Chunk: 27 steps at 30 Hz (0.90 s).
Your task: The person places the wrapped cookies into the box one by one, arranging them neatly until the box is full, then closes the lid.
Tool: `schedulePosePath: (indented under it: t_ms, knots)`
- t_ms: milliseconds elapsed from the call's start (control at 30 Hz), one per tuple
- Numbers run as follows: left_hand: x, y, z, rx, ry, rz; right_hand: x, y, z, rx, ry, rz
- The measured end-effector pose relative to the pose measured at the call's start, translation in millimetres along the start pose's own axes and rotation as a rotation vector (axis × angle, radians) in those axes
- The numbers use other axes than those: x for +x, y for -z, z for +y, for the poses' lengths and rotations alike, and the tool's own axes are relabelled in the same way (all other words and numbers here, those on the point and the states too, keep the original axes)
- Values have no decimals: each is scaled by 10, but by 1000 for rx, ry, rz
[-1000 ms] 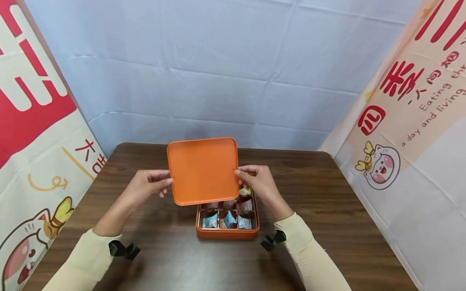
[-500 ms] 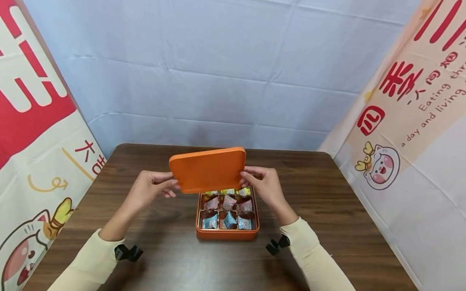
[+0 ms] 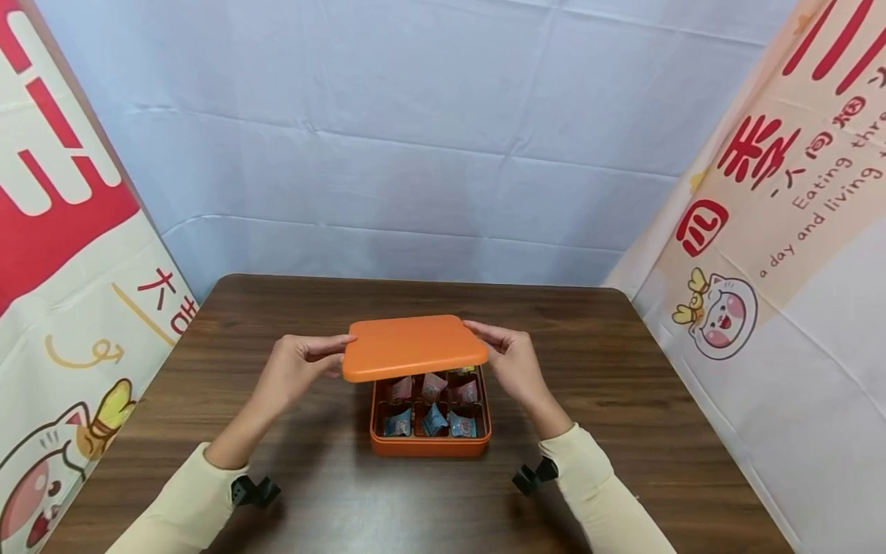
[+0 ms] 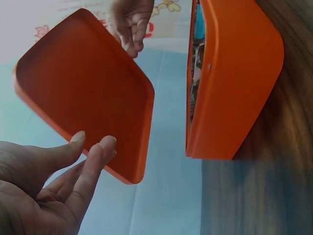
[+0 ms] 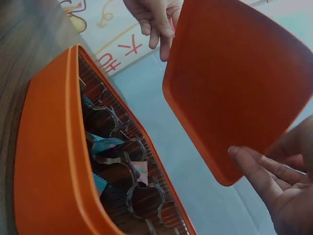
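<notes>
An orange lid (image 3: 415,346) hangs tilted above the back part of an orange box (image 3: 431,447), apart from its rim. My left hand (image 3: 299,369) pinches the lid's left edge between thumb and fingers; the left wrist view shows the thumb on the lid's hollow inner side (image 4: 93,83). On the opposite edge my right hand (image 3: 511,362) pinches the lid likewise. Inside the box, wrapped candies sit in a divided tray (image 5: 117,176): blue ones (image 3: 434,422) in the front row, pink ones (image 3: 434,386) behind. The lid mostly hides the back row.
The box stands on a dark wooden table (image 3: 595,431). A pale blue cloth (image 3: 415,154) hangs behind the table, with printed banners (image 3: 747,254) on either side. A black wrist device (image 3: 254,491) sits on each forearm.
The lid has come down and tipped from nearly upright toward flat, so its outer top now faces the head camera. Both hands moved with it, slightly right and down. The box stayed put.
</notes>
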<state>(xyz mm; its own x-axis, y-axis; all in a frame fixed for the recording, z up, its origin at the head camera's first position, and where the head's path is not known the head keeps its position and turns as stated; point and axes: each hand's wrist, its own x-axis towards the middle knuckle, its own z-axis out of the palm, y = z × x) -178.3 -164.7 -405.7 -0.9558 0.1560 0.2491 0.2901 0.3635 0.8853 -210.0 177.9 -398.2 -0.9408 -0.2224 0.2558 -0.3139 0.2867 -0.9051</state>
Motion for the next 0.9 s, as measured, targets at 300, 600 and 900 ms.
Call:
schedulePosePath:
  t_ms: [300, 600, 900]
  knots:
    - [-15, -97, -68, -5, -23, -14, -65, 12, 180, 123, -90, 11]
    - [-61, -261, -173, -22, 7, -134, -180, -27, 251, -138, -110, -4]
    - [-130, -397, -231, 108, 31, -192, -307, -23, 354, -267, -129, -86]
